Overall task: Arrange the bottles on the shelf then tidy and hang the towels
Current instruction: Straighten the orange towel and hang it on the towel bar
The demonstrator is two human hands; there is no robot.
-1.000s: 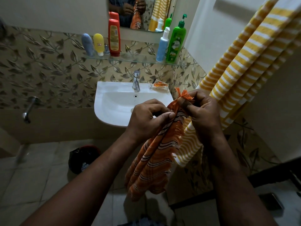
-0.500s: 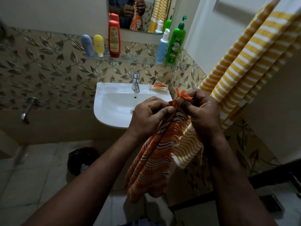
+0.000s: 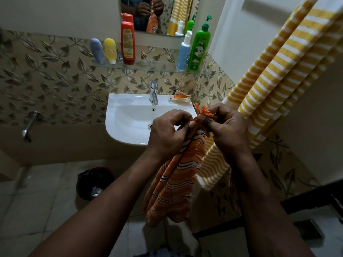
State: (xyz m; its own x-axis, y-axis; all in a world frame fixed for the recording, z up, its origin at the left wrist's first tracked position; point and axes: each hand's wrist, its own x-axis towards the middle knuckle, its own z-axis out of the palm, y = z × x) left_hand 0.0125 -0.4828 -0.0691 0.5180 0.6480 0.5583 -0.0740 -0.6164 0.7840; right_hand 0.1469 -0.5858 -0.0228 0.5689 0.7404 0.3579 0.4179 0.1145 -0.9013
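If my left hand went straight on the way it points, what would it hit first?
Likely the right hand, just across the orange towel that the left hand pinches; depth is unclear.

Pinches fringed top of orange striped towel (image 3: 172, 184) with left hand (image 3: 167, 140) and right hand (image 3: 230, 134), fingers (image 3: 176, 116) curled on cloth. Lets rest hang before white sink (image 3: 118, 115). Stands beside yellow striped towel (image 3: 278, 71) draped at right. Faces glass shelf (image 3: 148, 66) carrying red bottle (image 3: 128, 43), green pump bottle (image 3: 199, 49), three others, upright.
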